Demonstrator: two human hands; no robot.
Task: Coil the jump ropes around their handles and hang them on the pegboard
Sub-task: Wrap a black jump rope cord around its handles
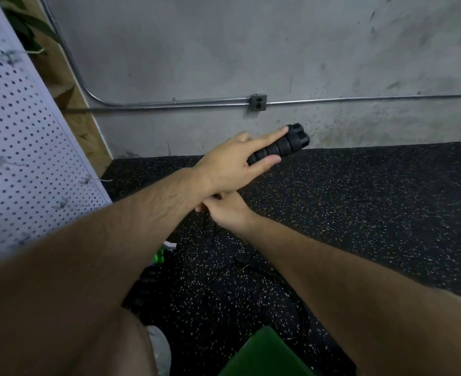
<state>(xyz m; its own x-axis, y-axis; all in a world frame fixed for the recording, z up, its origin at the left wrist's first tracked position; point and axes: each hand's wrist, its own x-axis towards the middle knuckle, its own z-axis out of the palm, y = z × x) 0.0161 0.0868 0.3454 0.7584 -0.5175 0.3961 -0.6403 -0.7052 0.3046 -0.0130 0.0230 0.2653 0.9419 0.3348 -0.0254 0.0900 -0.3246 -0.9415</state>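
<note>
head view: seemingly early, coiling barely begun. black ribbed foam handle (pixel 286 143) gripped in left hand (pixel 229 164), forefinger straight along it, raised before the grey wall (pixel 251 50). right hand (pixel 229 213) curled under left wrist (pixel 196 183); cannot tell around what. no rope seen hung on white perforated pegboard (pixel 20 131). no readable writing.

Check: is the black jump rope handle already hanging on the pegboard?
No, the black handle is held in the air before the grey wall, apart from the pegboard at left.

Left hand (pixel 232 161) grips the handle (pixel 283 145), forefinger straight; right hand (pixel 228 210) curls under the left wrist (pixel 194 183).
</note>
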